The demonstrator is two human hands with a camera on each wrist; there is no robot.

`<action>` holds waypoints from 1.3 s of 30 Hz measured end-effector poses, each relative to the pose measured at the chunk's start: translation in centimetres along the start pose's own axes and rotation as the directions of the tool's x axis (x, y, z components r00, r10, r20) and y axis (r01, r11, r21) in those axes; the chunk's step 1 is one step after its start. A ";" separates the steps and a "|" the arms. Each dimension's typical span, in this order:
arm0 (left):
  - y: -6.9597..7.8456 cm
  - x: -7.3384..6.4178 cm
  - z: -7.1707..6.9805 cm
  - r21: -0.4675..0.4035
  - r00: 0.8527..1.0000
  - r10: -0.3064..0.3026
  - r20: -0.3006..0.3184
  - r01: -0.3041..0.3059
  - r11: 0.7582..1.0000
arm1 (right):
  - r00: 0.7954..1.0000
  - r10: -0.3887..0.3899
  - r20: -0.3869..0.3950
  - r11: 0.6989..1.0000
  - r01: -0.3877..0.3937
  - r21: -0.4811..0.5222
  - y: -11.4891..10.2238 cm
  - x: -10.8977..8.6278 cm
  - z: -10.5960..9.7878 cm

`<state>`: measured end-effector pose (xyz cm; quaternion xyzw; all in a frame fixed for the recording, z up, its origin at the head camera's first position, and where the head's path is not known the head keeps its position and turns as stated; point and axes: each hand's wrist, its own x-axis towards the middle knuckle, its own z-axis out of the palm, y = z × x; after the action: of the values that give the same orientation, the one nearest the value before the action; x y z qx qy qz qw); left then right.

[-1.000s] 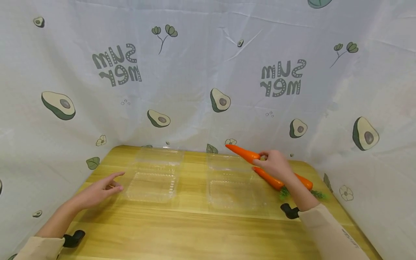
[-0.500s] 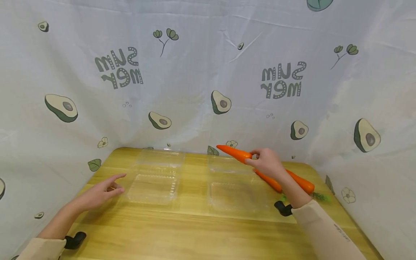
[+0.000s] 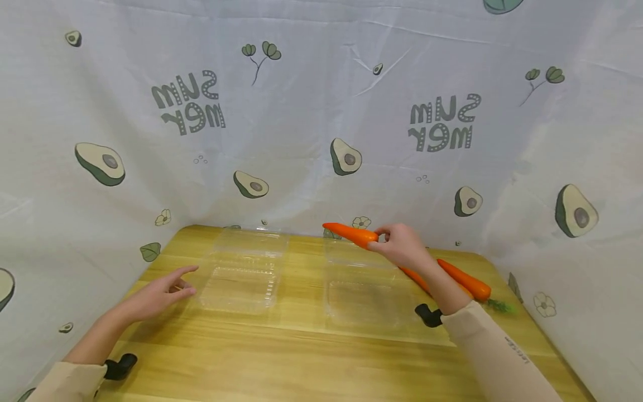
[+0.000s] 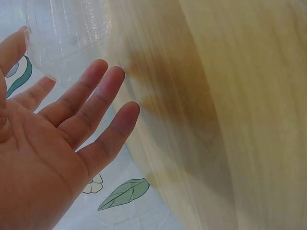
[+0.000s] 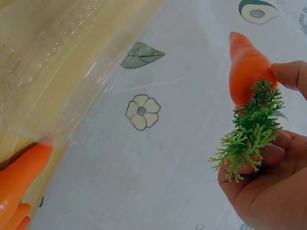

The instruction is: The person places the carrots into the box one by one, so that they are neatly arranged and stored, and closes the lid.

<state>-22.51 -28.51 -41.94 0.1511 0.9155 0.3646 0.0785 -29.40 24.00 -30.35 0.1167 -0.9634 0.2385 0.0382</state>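
Observation:
My right hand pinches an orange carrot near its thick end, holding it over the back of the right clear plastic box. Its tip points left, and in the right wrist view green leafy tops hang beside the palm. More carrots lie on the table under and beside my right forearm, one of them a carrot with its green top toward the right. My left hand holds nothing; its fingers are loosely spread just left of the left clear plastic box.
Both boxes stand side by side on a wooden table, their lids raised toward the back. A white curtain printed with avocados encloses the back and sides. Each wrist carries a black camera mount, such as the right mount.
My right hand has carried the carrot leftward, from beside the other carrots to over the right box. More of the carrot at the right now shows. The left hand has stayed almost still.

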 end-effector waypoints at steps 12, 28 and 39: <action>0.2 0.4 -0.2 0.016 1.000 0.018 -0.001 -0.018 1.000 | 0.999 -0.041 0.024 0.999 0.041 0.020 -2.2 1.4 0.6; 0.3 0.2 -0.3 0.018 1.000 0.008 0.003 -0.008 1.000 | 0.987 -0.142 0.071 0.989 0.139 0.048 -5.1 2.7 2.4; 0.5 0.0 -0.2 0.017 1.000 0.000 0.003 0.000 1.000 | 0.978 -0.181 0.103 0.983 0.180 0.024 -7.0 3.4 3.6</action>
<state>-22.42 -28.31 -41.40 0.1524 0.9184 0.3567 0.0787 -31.04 15.59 -29.89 0.2163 -0.9477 0.2347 0.0082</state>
